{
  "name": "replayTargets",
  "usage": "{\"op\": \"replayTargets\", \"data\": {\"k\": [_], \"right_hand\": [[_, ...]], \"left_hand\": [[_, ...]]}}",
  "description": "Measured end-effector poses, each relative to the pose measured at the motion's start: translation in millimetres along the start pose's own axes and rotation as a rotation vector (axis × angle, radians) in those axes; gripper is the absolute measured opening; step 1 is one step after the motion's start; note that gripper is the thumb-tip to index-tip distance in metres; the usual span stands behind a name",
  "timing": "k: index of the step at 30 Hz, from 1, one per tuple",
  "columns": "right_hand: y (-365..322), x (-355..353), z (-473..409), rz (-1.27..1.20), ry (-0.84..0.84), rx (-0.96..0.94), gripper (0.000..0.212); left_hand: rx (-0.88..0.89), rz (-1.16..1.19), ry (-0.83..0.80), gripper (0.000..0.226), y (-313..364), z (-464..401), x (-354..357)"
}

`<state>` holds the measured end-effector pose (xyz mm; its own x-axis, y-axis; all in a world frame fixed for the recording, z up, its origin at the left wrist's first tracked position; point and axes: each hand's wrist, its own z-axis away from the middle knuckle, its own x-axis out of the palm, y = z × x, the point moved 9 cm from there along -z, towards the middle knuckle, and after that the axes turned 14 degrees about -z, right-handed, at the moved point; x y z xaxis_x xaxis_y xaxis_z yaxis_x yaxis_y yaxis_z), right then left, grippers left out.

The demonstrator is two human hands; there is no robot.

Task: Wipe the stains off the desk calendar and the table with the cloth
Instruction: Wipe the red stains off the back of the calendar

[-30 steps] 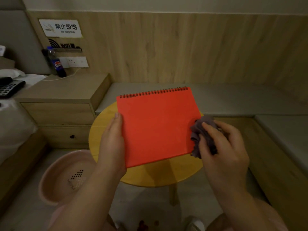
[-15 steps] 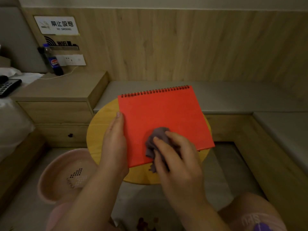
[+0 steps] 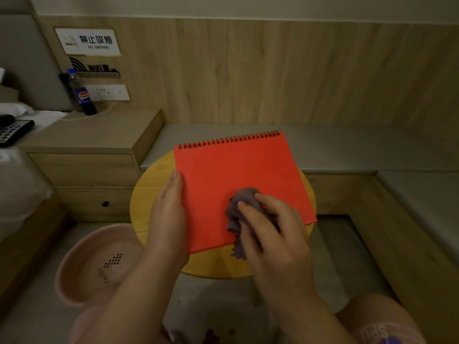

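A red spiral-bound desk calendar (image 3: 238, 175) is held tilted over a small round yellow wooden table (image 3: 149, 194). My left hand (image 3: 169, 214) grips its left edge, thumb along the front and fingers hidden behind it. My right hand (image 3: 270, 234) holds a bunched grey-purple cloth (image 3: 242, 207) and presses it on the calendar's lower middle. A ragged end of the cloth hangs past the calendar's bottom edge.
A pink plastic basin (image 3: 87, 264) stands on the floor at the lower left. A wooden nightstand (image 3: 94, 145) with a cola bottle (image 3: 83, 93) is at the left. A grey cushioned bench (image 3: 347, 150) runs behind and to the right of the table.
My right hand carried the cloth from the calendar's right edge across to its lower middle, then a little back to the right. My left hand kept its grip on the left edge.
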<state>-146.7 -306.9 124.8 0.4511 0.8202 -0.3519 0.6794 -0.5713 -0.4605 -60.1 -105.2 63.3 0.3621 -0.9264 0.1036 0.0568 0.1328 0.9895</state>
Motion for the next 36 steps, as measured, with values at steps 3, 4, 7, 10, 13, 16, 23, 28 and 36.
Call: {"op": "replayTargets", "data": {"k": [3, 4, 7, 10, 13, 16, 23, 28, 36], "right_hand": [[16, -17, -7, 0.028, 0.047, 0.018, 0.027], [21, -23, -9, 0.043, 0.062, 0.017, 0.026], [35, -38, -12, 0.078, 0.109, 0.039, 0.028], [46, -49, -14, 0.077, 0.152, 0.070, 0.030], [47, -54, -18, 0.108, 0.186, 0.078, 0.031], [45, -52, -22, 0.101, 0.216, 0.108, 0.032], [13, -12, -25, -0.003, 0.136, 0.088, 0.032], [-22, 25, -14, -0.069, 0.031, 0.015, 0.025], [-9, 15, -14, -0.021, 0.017, 0.007, 0.027]], "left_hand": [[0.007, -0.030, 0.004, 0.040, 2, 2, -3], [0.006, -0.030, 0.005, 0.039, 3, 2, -4], [-0.002, -0.017, 0.008, 0.043, 3, 2, -6], [-0.016, -0.012, 0.003, 0.045, 0, 3, -4], [-0.032, 0.006, 0.024, 0.055, -4, 5, -4], [-0.043, 0.014, 0.021, 0.049, -7, 7, -1], [0.024, -0.037, -0.021, 0.043, -1, 15, 11], [0.010, -0.027, -0.077, 0.053, -4, 21, 20], [0.010, -0.016, -0.050, 0.048, -5, 18, 9]]}}
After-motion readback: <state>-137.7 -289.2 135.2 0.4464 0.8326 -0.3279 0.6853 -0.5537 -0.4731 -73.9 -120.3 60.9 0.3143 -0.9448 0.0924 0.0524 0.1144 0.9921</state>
